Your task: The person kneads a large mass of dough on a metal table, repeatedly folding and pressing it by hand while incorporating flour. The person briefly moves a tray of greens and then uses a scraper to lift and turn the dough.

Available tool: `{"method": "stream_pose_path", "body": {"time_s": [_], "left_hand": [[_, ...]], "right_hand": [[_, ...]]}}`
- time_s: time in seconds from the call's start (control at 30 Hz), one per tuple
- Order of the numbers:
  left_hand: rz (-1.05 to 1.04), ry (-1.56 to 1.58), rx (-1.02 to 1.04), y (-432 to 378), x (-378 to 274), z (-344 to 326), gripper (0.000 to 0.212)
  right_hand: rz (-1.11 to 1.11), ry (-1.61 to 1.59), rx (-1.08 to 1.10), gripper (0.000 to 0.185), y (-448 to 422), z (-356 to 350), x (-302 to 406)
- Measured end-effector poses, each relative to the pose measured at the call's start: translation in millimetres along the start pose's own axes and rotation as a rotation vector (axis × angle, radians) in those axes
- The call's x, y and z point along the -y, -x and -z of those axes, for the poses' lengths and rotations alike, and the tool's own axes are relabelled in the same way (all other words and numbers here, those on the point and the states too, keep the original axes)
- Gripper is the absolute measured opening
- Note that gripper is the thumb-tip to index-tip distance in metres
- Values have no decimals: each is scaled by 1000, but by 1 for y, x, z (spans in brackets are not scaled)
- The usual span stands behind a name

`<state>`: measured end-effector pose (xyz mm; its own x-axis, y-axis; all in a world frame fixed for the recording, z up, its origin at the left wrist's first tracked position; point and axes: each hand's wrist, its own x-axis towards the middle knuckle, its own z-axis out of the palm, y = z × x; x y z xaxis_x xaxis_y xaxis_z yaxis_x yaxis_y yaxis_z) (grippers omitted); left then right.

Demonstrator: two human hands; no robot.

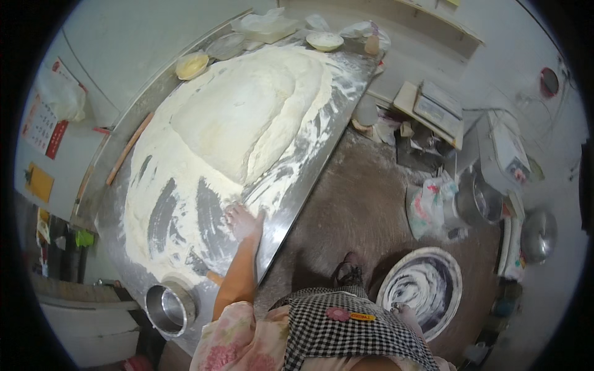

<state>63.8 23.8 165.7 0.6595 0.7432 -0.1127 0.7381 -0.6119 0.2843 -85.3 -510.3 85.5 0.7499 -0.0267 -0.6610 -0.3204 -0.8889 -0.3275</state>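
Observation:
A large flattened mass of dough [232, 111], coated in flour, covers much of the steel worktable [297, 204]. My left hand [243, 222] rests palm down with fingers spread on floured metal, just below the dough's near edge, holding nothing. On the other side, my right hand [404, 311] hangs beside the checked apron, over the rim area of a large round tub [457, 287] with streaks of white flour inside. Its fingers are small and partly hidden, so their hold is unclear. Beneath my left forearm a wooden handle [214, 278] sticks out on the table.
An empty steel pot [171, 308] stands at the table's near left corner. A wooden rolling pin [130, 148] lies along the back edge. Bowls, including one with yellow contents [191, 66], line the far side. A scale [438, 104], plastic bags and a mixer [503, 148] stand at right.

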Motion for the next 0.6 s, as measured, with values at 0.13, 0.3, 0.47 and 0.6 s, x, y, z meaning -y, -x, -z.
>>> {"method": "stream_pose_path", "body": {"time_s": [0.13, 0.3, 0.47, 0.6], "left_hand": [[238, 12, -125, -21, -18, -3, 80], [392, 58, -228, -34, -28, -7, 68], [532, -19, -226, -33, -34, 6, 61], [624, -68, -265, -55, -24, -3, 56]], "right_hand": [[117, -31, -48, 30, -89, 71, 7], [468, -117, -56, 19, -211, 161, 39], [587, -171, 36, 26, -281, 226, 177], [804, -199, 77, 33, -367, 230, 267]]}}
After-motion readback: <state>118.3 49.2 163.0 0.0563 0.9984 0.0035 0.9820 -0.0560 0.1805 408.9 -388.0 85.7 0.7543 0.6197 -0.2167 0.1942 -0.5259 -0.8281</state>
